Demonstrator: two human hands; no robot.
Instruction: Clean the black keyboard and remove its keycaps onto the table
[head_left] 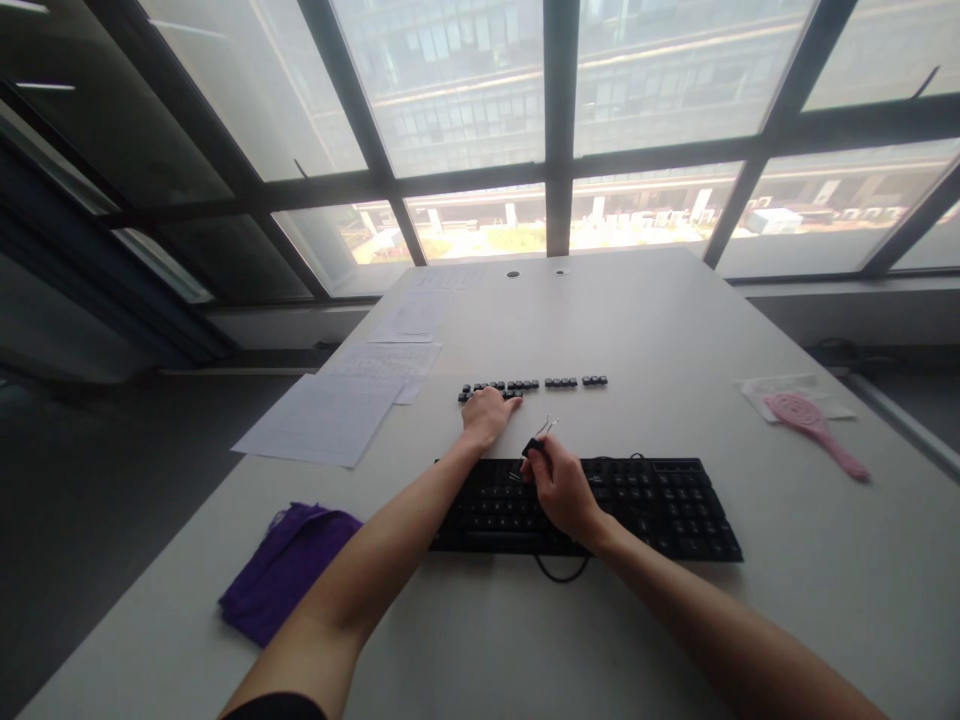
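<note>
A black keyboard (660,508) lies in front of me, some of its upper left part hidden by my hands. My right hand (564,488) is closed on a keycap puller (533,447) with a black handle and thin wire loops, held just above the keys. Beyond the keyboard, my left hand (486,416) reaches down to the black keycaps (523,385), which stand in short groups in a row, with a second row beginning nearer to me. Its thumb is stretched out to the right beside the nearer row; the other fingertips are partly hidden.
Left of the keyboard lies a folded purple cloth (289,570). Printed paper sheets (322,418) spread along the white table's left edge. A pink hairbrush (806,418) rests partly on a clear plastic bag (832,400) at the right. A cable (561,578) loops out at the keyboard's front.
</note>
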